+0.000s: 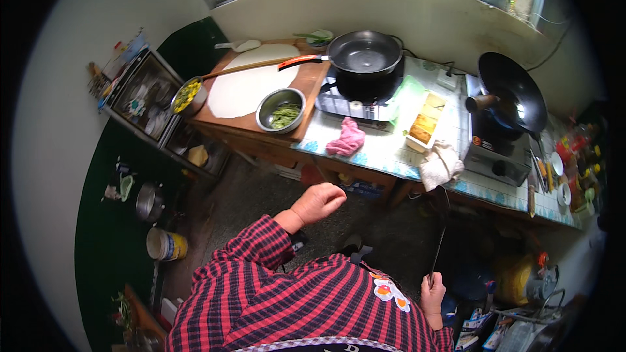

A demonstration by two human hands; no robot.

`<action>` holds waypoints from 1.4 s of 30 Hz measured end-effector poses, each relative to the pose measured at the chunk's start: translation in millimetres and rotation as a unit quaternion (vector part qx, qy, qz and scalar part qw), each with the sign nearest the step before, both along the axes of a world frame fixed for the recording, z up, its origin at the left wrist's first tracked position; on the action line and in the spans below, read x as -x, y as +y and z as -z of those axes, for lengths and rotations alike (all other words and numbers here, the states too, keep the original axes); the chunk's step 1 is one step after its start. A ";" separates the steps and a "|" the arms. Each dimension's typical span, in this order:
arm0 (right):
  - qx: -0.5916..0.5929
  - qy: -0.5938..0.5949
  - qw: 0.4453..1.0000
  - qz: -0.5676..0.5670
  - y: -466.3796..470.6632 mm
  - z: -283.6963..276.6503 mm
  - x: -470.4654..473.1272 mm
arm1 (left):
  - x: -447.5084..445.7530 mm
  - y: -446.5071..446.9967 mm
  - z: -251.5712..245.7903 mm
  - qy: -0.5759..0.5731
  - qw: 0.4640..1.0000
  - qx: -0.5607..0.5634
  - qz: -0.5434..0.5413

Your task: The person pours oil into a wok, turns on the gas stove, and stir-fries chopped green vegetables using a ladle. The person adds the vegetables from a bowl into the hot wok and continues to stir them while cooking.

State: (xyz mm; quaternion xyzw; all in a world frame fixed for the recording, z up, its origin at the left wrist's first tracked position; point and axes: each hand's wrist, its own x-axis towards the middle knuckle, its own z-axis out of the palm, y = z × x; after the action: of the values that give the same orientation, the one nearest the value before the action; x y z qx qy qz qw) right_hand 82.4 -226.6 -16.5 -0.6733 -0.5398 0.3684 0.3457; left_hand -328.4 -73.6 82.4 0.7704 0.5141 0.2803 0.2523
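Note:
My left hand (320, 205) is loosely curled before my body, over the floor, and appears to hold nothing. Low on the right, my right hand (432, 294) grips the handle of a long metal utensil (441, 225), whose dark broad end points up near the table edge. Beyond it lies a crumpled whitish cloth (440, 165) at the table's edge. A pink cloth (347, 137) is left of that, in front of an induction cooker (352, 102) bearing a frying pan (366, 54). A black wok (513, 93) is tilted on the gas stove (496, 156) at the right.
A wooden board (313, 93) holds rolled dough (249, 85), a rolling pin (264, 66) and a steel bowl of green vegetables (284, 116). A pot of yellow-green food (188, 99) stands at its left corner. A sectioned seasoning box (424, 124) sits between the cookers; bottles (587, 161) crowd the far right.

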 end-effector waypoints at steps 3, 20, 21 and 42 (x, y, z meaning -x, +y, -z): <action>-0.019 0.012 0.999 -0.028 12.6 -6.1 16.5 | 40.6 -4.4 -17.2 0.034 0.996 -0.023 -0.076; 0.027 0.051 0.997 0.051 65.2 -28.6 257.5 | 336.4 128.5 81.2 -0.315 0.883 0.148 -0.315; 0.024 0.031 0.998 0.045 66.1 -33.0 270.1 | 343.1 138.3 81.4 -0.333 0.872 0.163 -0.321; -0.054 0.082 0.994 0.039 172.7 -17.9 331.9 | 410.6 220.6 -61.2 -0.045 0.949 0.248 -0.189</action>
State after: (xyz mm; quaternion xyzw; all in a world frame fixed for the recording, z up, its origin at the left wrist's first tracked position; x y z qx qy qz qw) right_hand -249.5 -53.8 1.4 -0.6420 -0.5020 0.3791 0.4384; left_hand -739.0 147.0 143.6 0.5589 0.6915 0.2212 0.4008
